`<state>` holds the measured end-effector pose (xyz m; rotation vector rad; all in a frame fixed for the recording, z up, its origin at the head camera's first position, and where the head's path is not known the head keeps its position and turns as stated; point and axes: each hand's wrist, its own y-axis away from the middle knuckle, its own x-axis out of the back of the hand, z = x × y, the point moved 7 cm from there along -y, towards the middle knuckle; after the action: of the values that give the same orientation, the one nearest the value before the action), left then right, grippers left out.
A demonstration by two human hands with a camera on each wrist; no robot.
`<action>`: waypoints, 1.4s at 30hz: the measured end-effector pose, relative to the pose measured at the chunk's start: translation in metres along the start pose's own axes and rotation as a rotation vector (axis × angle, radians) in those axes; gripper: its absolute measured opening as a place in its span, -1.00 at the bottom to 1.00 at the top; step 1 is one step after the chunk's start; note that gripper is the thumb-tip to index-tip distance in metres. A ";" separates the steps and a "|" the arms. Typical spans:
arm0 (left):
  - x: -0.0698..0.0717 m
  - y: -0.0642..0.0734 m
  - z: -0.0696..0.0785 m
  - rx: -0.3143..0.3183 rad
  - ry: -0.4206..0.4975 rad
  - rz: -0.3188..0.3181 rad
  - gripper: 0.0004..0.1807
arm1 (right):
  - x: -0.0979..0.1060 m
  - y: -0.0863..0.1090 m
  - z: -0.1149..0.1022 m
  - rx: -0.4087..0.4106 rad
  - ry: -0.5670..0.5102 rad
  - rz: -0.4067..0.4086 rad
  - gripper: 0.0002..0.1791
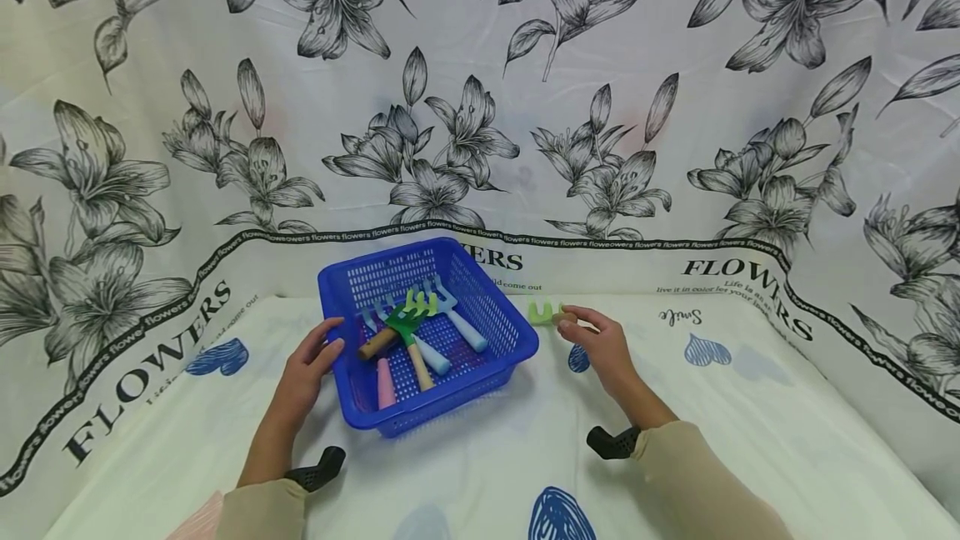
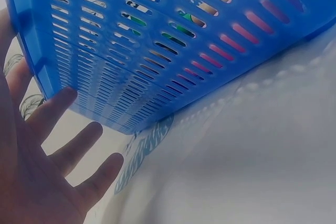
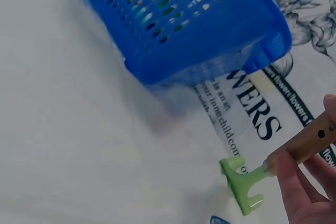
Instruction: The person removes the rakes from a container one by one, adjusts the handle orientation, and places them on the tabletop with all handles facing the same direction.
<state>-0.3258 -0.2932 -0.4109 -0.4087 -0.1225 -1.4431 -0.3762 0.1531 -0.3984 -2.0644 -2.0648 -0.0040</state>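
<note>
Head view, nearest first: beige sleeves [image 1: 697, 473] at the lower edge, a black wrist mount [image 1: 318, 469] on each wrist. Both forearms reach forward, angled inward. My left hand [image 1: 307, 361] is at the blue basket [image 1: 450, 394], fingers extended and touching its left side. My right hand [image 1: 602, 348], bent inward at the fingers, pinches the wooden handle of a light-green rake [image 1: 542, 314], held just beside the basket's right corner.

Left wrist view adds what the head view hides: lower fingers spread and straight, outside the slotted wall, with pink showing through the slots. Right wrist view gives the rake's handle with its dark hole; from above, my fingers cover most of it.

Only the head view looks into the basket: pink handle [image 1: 386, 383], dark-green rake [image 1: 406, 320], pale-blue fork [image 1: 467, 330], others overlapping. Beyond, a white flower-print cloth [image 1: 480, 32] hangs.
</note>
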 end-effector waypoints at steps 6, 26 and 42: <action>0.000 -0.002 -0.005 0.007 -0.005 -0.002 -0.38 | -0.001 -0.001 0.008 0.032 0.287 0.041 -0.60; 0.000 0.001 0.002 -0.004 -0.001 0.006 -0.37 | -0.016 -0.003 0.026 0.084 0.446 0.015 -0.73; 0.000 0.001 0.001 -0.007 0.011 0.005 -0.40 | -0.028 -0.007 0.028 0.135 0.483 0.008 -0.75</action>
<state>-0.3249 -0.2927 -0.4097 -0.4071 -0.1076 -1.4410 -0.3874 0.1301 -0.4293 -1.7749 -1.7111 -0.3198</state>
